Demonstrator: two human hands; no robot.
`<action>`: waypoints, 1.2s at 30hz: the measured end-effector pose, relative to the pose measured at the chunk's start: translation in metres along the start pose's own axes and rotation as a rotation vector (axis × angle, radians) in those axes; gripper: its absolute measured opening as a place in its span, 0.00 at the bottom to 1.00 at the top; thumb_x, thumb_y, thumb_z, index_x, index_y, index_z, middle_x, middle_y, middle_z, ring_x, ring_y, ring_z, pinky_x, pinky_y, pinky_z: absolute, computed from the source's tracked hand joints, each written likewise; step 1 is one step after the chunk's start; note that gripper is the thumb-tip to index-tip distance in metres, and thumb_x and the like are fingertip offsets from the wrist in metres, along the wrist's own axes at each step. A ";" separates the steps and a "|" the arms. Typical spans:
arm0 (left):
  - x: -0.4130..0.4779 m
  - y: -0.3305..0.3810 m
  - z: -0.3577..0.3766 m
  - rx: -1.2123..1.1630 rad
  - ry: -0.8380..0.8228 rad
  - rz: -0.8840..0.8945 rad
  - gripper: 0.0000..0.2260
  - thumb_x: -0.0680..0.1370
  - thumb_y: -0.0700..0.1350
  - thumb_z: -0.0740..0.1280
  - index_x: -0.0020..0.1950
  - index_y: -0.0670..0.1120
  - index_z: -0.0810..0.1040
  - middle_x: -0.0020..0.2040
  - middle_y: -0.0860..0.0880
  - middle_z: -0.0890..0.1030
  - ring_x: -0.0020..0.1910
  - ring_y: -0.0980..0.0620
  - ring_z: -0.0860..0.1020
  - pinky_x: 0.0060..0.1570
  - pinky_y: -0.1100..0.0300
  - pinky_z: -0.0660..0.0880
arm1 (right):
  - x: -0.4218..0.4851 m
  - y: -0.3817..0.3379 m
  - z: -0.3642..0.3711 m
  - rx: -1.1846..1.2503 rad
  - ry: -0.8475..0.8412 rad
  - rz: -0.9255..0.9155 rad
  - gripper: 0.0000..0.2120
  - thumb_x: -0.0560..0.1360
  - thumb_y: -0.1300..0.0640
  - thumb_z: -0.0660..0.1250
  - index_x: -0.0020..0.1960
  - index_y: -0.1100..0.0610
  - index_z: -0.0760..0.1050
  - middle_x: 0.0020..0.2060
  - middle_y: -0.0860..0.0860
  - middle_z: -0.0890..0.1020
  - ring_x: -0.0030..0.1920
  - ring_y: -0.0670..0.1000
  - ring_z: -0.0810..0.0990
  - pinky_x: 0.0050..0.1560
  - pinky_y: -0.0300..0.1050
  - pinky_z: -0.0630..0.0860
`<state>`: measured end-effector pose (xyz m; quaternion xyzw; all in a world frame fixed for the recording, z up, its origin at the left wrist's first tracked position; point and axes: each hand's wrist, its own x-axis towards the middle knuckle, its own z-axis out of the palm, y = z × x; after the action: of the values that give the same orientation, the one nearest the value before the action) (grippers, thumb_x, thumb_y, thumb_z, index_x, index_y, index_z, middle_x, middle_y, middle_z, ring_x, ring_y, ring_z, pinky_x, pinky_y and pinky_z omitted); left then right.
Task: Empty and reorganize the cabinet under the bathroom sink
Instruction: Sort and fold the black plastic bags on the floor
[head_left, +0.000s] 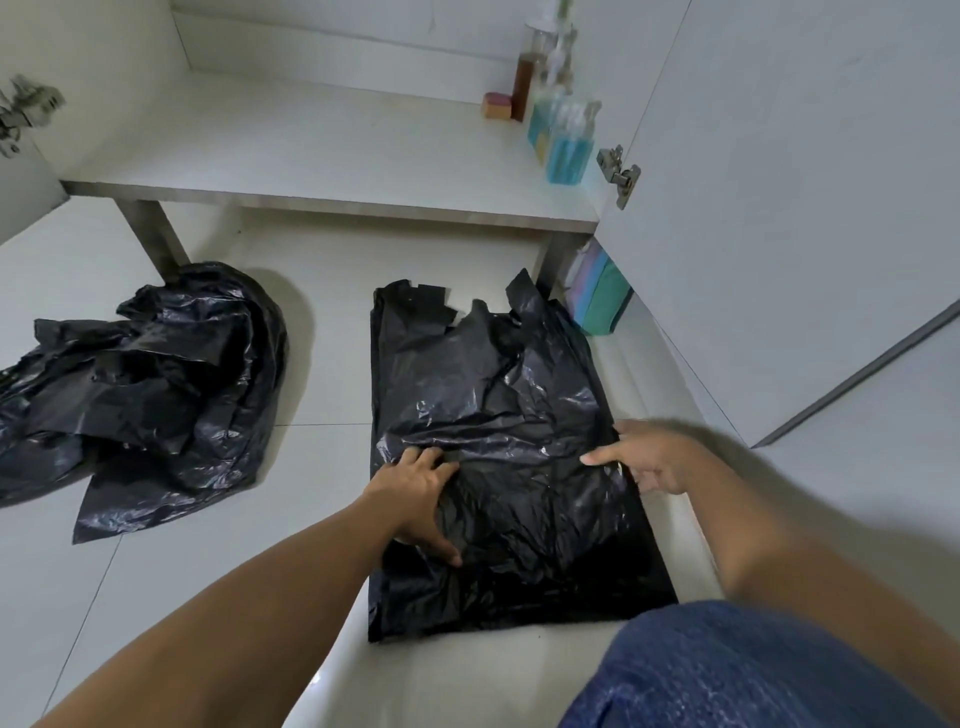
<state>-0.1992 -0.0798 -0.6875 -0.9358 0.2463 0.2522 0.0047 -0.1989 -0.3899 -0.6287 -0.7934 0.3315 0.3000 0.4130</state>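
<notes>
While a black bag (498, 467) lies spread on the floor (322, 338), it is pressed flat under the open, splayed left hand (415, 499). Its right edge is pinched by the curled fingers of the right hand (649, 460), seemingly so that it can be smoothed for folding. Well apart to the left, crumpled bags (156, 374) are heaped, probably awaiting the same. Beyond, bottles (566, 140) are grouped at the right end of the cabinet shelf (311, 150).
</notes>
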 end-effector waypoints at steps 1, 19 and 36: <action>0.001 0.002 -0.001 0.009 0.000 -0.006 0.60 0.57 0.75 0.74 0.81 0.54 0.52 0.80 0.48 0.53 0.78 0.44 0.53 0.73 0.45 0.63 | 0.002 0.003 -0.001 0.028 0.020 -0.028 0.54 0.58 0.56 0.85 0.77 0.53 0.60 0.69 0.56 0.73 0.60 0.58 0.78 0.55 0.57 0.80; 0.003 0.013 0.002 0.115 0.008 0.044 0.66 0.49 0.76 0.74 0.80 0.55 0.51 0.78 0.49 0.55 0.76 0.45 0.55 0.73 0.43 0.61 | 0.008 0.022 0.068 -0.948 0.083 -0.459 0.57 0.53 0.35 0.81 0.76 0.45 0.59 0.71 0.47 0.61 0.73 0.56 0.59 0.68 0.58 0.69; -0.096 -0.174 -0.188 0.043 0.334 -0.251 0.52 0.68 0.68 0.73 0.81 0.50 0.50 0.78 0.48 0.60 0.73 0.44 0.67 0.68 0.44 0.71 | -0.086 -0.257 0.087 -0.889 0.253 -0.786 0.34 0.73 0.42 0.72 0.73 0.56 0.68 0.69 0.55 0.73 0.66 0.57 0.73 0.60 0.48 0.71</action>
<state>-0.1017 0.0922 -0.4978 -0.9876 0.1304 0.0859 0.0151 -0.0693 -0.1785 -0.4886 -0.9825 -0.0967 0.1380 0.0793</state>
